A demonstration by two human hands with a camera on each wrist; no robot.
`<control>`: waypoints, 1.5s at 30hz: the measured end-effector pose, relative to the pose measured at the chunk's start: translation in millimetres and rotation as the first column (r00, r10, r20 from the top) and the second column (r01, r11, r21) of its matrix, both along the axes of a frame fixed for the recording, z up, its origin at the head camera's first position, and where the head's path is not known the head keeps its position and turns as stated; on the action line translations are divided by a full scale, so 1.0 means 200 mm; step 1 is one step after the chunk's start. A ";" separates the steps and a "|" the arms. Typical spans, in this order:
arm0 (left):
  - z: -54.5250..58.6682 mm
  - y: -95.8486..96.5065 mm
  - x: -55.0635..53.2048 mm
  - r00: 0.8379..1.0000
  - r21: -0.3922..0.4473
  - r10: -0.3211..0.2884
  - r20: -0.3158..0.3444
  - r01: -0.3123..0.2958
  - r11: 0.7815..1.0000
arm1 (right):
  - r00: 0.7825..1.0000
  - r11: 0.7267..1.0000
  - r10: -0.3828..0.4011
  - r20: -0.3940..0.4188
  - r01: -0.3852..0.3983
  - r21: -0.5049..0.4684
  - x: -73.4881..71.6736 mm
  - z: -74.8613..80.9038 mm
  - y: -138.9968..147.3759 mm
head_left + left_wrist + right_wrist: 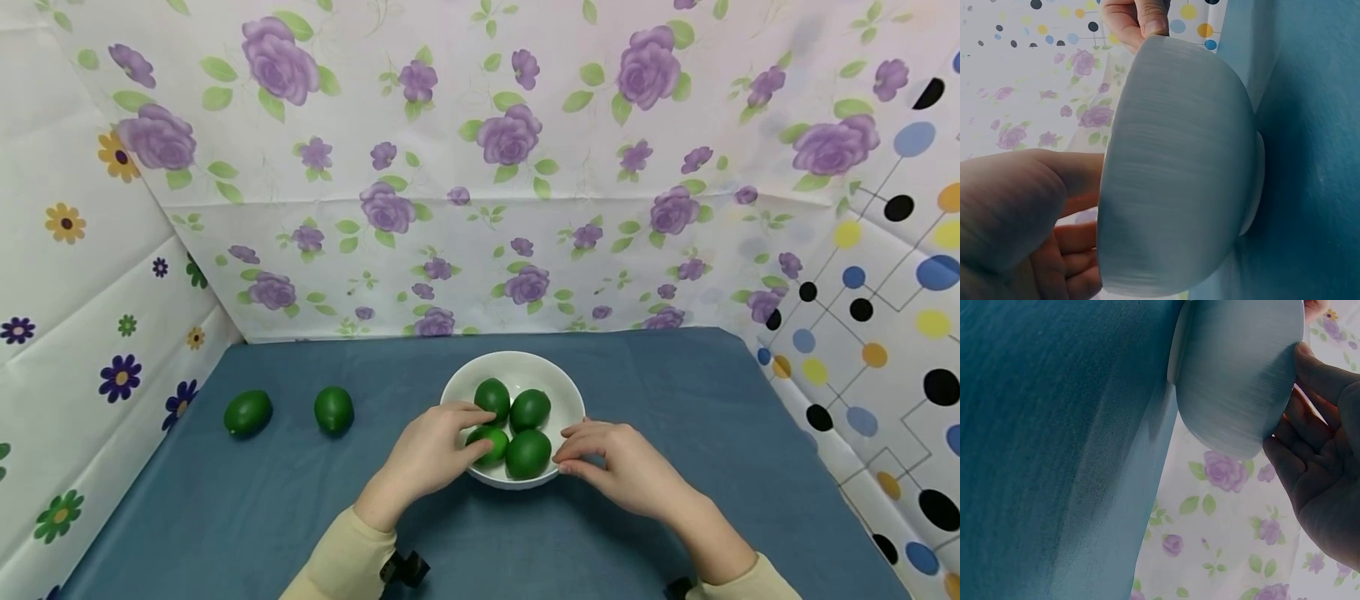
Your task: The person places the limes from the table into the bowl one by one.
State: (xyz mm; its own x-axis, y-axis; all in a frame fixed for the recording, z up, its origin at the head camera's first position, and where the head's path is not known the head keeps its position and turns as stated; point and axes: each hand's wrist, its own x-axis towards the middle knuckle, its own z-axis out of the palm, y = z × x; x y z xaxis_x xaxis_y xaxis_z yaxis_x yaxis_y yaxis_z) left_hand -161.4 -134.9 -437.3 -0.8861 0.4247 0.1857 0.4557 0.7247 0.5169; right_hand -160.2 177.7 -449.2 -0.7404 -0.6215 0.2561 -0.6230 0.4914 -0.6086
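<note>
A white bowl (564, 392) holds several green limes, including one at the back right (531, 410) and one at the front right (528, 455). My left hand (427, 454) reaches over the left rim. Its thumb and fingers lie around the front-left lime (489, 447), which looks brighter than the others. On the opposite side, my right hand (626, 467) grips the bowl's rim, thumb toward me and fingers farther back. In the right wrist view the thumb and fingertips of the right hand (1329, 444) touch the rim. The left wrist view shows the bowl's outer wall (1179, 162), which hides the limes.
Two more limes lie on the blue cloth (300, 517) left of the bowl, one at the far left (248, 413) and one nearer (333, 410). A flowered curtain (450, 167) rises behind the table, with patterned sheets on both sides.
</note>
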 end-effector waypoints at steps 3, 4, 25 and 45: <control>-0.01 -0.01 0.00 1.000 0.025 -0.016 -0.008 0.016 1.000 | 1.000 1.000 0.000 -0.004 0.000 -0.003 0.00 0.00 0.00; -0.01 -0.01 0.01 1.000 0.032 -0.020 -0.010 0.020 0.999 | 1.000 1.000 0.002 -0.007 -0.002 -0.003 0.00 0.00 0.00; -0.04 -0.15 0.05 0.979 0.165 -0.108 -0.172 0.137 0.977 | 1.000 1.000 0.004 -0.028 -0.004 -0.005 0.00 0.00 0.01; -0.12 -0.37 0.07 0.964 0.172 0.041 -0.264 0.005 0.985 | 1.000 1.000 0.002 -0.016 -0.002 -0.006 0.00 0.00 0.00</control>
